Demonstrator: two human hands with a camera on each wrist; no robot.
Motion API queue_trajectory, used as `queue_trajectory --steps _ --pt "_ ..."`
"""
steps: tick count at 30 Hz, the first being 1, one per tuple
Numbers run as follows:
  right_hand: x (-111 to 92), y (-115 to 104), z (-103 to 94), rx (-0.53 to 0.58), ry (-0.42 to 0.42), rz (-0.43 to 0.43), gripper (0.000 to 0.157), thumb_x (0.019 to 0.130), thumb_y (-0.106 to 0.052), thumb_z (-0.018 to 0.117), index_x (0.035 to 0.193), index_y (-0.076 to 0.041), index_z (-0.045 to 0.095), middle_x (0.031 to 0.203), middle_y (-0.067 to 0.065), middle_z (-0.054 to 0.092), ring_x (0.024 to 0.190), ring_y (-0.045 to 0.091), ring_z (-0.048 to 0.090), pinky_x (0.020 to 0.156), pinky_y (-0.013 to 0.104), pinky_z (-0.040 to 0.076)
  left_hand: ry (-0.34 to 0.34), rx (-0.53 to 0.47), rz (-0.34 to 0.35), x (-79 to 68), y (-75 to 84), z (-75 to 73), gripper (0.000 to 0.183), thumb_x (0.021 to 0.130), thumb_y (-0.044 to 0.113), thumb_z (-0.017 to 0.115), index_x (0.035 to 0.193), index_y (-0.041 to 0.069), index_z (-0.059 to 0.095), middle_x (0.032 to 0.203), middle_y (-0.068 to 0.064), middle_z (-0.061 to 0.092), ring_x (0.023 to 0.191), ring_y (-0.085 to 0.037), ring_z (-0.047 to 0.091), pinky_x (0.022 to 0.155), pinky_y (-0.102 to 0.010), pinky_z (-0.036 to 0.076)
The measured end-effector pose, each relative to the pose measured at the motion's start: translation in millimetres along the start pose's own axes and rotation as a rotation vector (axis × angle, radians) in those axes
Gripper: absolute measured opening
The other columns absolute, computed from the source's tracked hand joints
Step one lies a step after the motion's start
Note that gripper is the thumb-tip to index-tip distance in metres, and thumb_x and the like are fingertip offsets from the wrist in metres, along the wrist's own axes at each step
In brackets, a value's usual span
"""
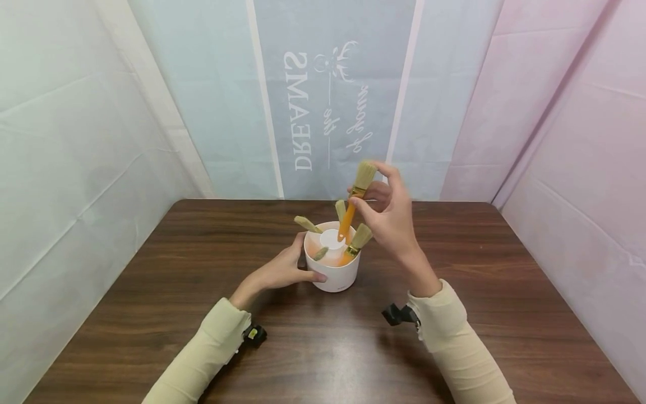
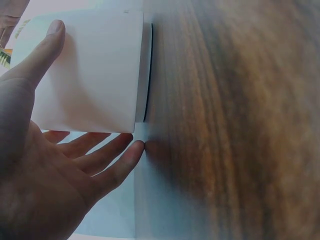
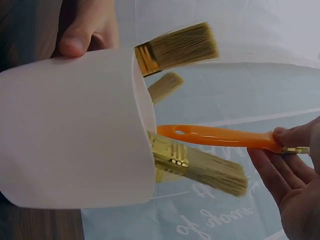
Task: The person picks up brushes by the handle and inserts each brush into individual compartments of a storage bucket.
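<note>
A white round holder stands on the table with several paintbrushes in it, bristles up. My left hand grips its left side, the thumb on the near wall and the fingers reaching round behind. Above the holder, my right hand pinches a paintbrush by its upper part, near the metal band. That brush has an orange handle pointing down, its tip just over the holder's rim, and pale bristles at the top. A standing paintbrush leans out beside it in the right wrist view.
The dark wooden table extends on all sides of the holder. Behind its far edge hangs a blue-grey cloth with white lettering. Pale cloth walls rise at left and right.
</note>
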State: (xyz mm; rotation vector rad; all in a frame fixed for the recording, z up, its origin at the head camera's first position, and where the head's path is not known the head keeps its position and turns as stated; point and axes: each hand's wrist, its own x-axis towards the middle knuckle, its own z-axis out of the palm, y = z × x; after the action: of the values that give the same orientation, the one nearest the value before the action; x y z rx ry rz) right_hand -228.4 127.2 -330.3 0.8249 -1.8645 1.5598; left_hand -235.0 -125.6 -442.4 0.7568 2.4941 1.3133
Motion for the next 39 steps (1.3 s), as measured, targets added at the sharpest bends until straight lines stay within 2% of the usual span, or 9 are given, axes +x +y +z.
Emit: queue_trajectory --steps 4,8,21,30,39 --pt "-1.6 1.6 1.4 -0.077 -0.029 -0.055 0.067 0.086 0.009 0.078 0.145 -0.006 0.05 0.103 0.019 0.076 0.085 0.029 0.075 0.083 0.022 0.059 -0.002 -0.006 0.006 -0.3 0.2 -0.4 0.107 0.084 0.035 0.088 0.158 0.019 0.013 0.153 -0.008 0.047 0.138 -0.021 0.052 0.106 -0.045 0.052" --pt "-2.8 1.6 3.2 -0.113 -0.05 -0.063 0.068 0.086 0.007 0.079 0.145 -0.008 0.049 0.103 0.017 0.076 0.084 0.027 0.075 0.082 0.02 0.059 -0.003 0.001 0.01 -0.4 0.3 -0.8 0.106 0.084 0.035 0.087 0.158 0.018 0.013 0.152 -0.008 0.048 0.137 -0.021 0.053 0.107 -0.045 0.051" --pt "-3.6 4.2 4.9 -0.09 -0.095 -0.104 0.066 0.086 0.008 0.078 0.144 -0.004 0.049 0.102 0.019 0.077 0.082 0.029 0.076 0.08 0.022 0.06 -0.005 -0.007 0.003 -0.2 1.0 -1.2 0.107 0.084 0.036 0.087 0.159 0.018 0.012 0.153 -0.007 0.046 0.138 -0.021 0.052 0.108 -0.046 0.05" --pt "-5.8 8.2 4.3 -0.127 -0.127 -0.165 0.066 0.085 0.009 0.078 0.144 -0.004 0.05 0.094 0.017 0.075 0.079 0.025 0.075 0.076 0.024 0.061 -0.005 -0.011 0.002 -2.7 -1.7 0.9 0.105 0.084 0.037 0.086 0.158 0.018 0.014 0.154 -0.007 0.045 0.138 -0.022 0.051 0.108 -0.047 0.05" --pt "-5.7 8.4 4.2 -0.17 -0.158 -0.181 0.066 0.086 0.008 0.078 0.144 -0.005 0.05 0.094 0.016 0.075 0.08 0.023 0.075 0.074 0.028 0.062 0.0 0.005 0.008 -0.5 0.2 -1.2 0.106 0.084 0.036 0.087 0.158 0.019 0.013 0.152 -0.008 0.047 0.138 -0.021 0.052 0.11 -0.048 0.048"
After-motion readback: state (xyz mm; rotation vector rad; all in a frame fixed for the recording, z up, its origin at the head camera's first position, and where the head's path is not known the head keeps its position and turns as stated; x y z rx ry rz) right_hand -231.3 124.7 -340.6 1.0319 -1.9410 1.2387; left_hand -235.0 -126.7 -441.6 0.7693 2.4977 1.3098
